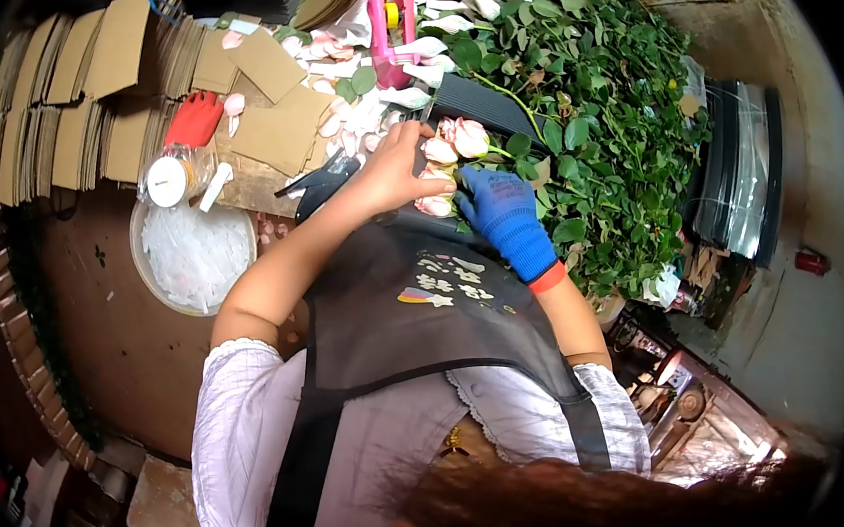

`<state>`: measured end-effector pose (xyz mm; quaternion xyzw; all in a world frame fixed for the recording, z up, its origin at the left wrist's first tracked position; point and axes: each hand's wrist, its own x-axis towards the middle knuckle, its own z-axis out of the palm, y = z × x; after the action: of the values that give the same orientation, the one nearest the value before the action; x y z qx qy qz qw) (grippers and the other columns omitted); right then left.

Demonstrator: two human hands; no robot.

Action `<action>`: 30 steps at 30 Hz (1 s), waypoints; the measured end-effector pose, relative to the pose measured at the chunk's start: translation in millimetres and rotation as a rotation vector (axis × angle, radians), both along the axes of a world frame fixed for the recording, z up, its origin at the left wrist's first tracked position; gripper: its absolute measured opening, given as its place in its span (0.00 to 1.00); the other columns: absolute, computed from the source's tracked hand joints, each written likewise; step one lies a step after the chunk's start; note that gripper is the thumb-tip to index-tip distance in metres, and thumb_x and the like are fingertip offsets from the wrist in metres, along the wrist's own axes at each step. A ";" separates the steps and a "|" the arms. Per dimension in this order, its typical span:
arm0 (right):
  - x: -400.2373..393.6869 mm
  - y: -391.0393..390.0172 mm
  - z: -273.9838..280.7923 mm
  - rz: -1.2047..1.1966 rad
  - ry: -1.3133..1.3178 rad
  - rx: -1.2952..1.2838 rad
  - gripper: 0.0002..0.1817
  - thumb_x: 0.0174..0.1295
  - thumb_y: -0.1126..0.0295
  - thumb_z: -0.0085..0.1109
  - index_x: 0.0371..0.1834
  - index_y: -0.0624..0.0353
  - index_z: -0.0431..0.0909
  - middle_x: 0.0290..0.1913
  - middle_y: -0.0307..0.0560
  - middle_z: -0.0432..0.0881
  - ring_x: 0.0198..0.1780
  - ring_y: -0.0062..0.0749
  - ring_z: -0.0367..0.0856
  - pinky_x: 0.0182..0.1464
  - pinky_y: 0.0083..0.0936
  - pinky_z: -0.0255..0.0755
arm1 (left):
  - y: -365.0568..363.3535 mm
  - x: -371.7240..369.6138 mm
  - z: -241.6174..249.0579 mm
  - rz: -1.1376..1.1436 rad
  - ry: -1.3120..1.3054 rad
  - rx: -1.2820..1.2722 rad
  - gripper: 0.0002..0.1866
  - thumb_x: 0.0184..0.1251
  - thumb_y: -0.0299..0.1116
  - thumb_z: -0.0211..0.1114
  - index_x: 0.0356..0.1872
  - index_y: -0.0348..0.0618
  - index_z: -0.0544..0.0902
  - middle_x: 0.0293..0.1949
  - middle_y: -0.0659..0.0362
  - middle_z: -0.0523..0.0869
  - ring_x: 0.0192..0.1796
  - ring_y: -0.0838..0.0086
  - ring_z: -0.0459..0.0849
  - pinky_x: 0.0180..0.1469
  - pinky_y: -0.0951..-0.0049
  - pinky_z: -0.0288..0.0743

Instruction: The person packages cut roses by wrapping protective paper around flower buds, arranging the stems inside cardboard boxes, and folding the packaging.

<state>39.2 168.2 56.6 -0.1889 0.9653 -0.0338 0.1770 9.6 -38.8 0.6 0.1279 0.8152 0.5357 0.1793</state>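
A person in a dark apron (387,317) works at the near edge of a wooden desk (270,191); the step in hand appears to be gathering pale pink roses (468,139) side by side. The next move seems to call for lining up the heads without bruising the petals. Counted from largest to smallest: one heap of leafy stems (611,126) covers the desk's right side; many cardboard pieces (112,50) stand in rows toward the far left corner, too many to count; one round tub (137,248) of white scraps sits below the left part of the near edge; one pink tape dispenser (396,60) stands toward the far edge; one black ridged sheet (488,102) lies just beyond the roses; one red item (194,120) is near the left edge; about a dozen white-wrapped buds (405,97) lie toward the far edge. The roses number at least four, overlapping between two hands near the middle of the near edge. The bare left hand (396,170) curves its fingers around them; whether they grip cannot be told. The blue-gloved right hand (499,205) has bent fingers beside the roses, and whether they hold a stem is hidden.
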 end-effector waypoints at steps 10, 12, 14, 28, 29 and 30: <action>-4.2 5.6 2.8 -0.160 0.219 -0.140 0.15 0.66 0.57 0.60 0.51 0.49 0.78 0.33 0.47 0.86 0.35 0.44 0.87 0.37 0.43 0.77 | 1.3 7.2 -3.5 -0.047 0.122 0.008 0.38 0.55 0.47 0.80 0.66 0.48 0.74 0.58 0.47 0.75 0.63 0.52 0.74 0.68 0.57 0.67; -10.7 9.7 -7.3 -0.091 0.222 -0.122 0.13 0.65 0.58 0.60 0.48 0.50 0.81 0.34 0.47 0.86 0.36 0.45 0.87 0.37 0.43 0.78 | 2.0 6.1 -6.5 -0.055 0.104 0.016 0.37 0.55 0.46 0.80 0.66 0.48 0.74 0.58 0.47 0.75 0.64 0.52 0.74 0.69 0.58 0.66; -13.0 12.2 -9.4 -0.046 0.190 -0.092 0.11 0.64 0.59 0.60 0.44 0.50 0.83 0.35 0.48 0.86 0.36 0.45 0.87 0.37 0.42 0.78 | 2.3 6.2 -8.2 -0.058 0.084 0.032 0.37 0.55 0.45 0.80 0.65 0.49 0.76 0.58 0.48 0.74 0.65 0.54 0.72 0.70 0.59 0.65; 9.3 19.6 10.1 -0.276 0.172 0.046 0.23 0.72 0.53 0.53 0.64 0.53 0.76 0.34 0.48 0.88 0.34 0.43 0.88 0.35 0.41 0.78 | 19.2 3.1 -27.9 0.094 0.022 0.089 0.21 0.54 0.46 0.81 0.48 0.52 0.90 0.65 0.32 0.70 0.74 0.39 0.66 0.74 0.52 0.63; 9.0 21.4 3.4 -0.267 0.176 0.061 0.24 0.73 0.50 0.52 0.64 0.54 0.77 0.32 0.46 0.87 0.33 0.43 0.87 0.35 0.41 0.78 | 18.2 4.3 -32.1 0.089 0.036 0.080 0.21 0.54 0.46 0.81 0.48 0.53 0.90 0.66 0.31 0.70 0.73 0.39 0.66 0.74 0.52 0.63; 6.8 21.5 -2.3 -0.261 0.225 0.018 0.25 0.73 0.49 0.53 0.65 0.52 0.77 0.32 0.48 0.87 0.33 0.45 0.87 0.35 0.41 0.79 | 17.7 3.3 -31.5 0.083 0.053 0.072 0.21 0.53 0.46 0.81 0.49 0.53 0.90 0.67 0.31 0.70 0.73 0.39 0.66 0.73 0.52 0.63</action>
<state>46.0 189.7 54.3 -0.0630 0.9956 -0.0264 0.0639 12.9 -21.1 -31.0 0.1144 0.8044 0.5681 0.1308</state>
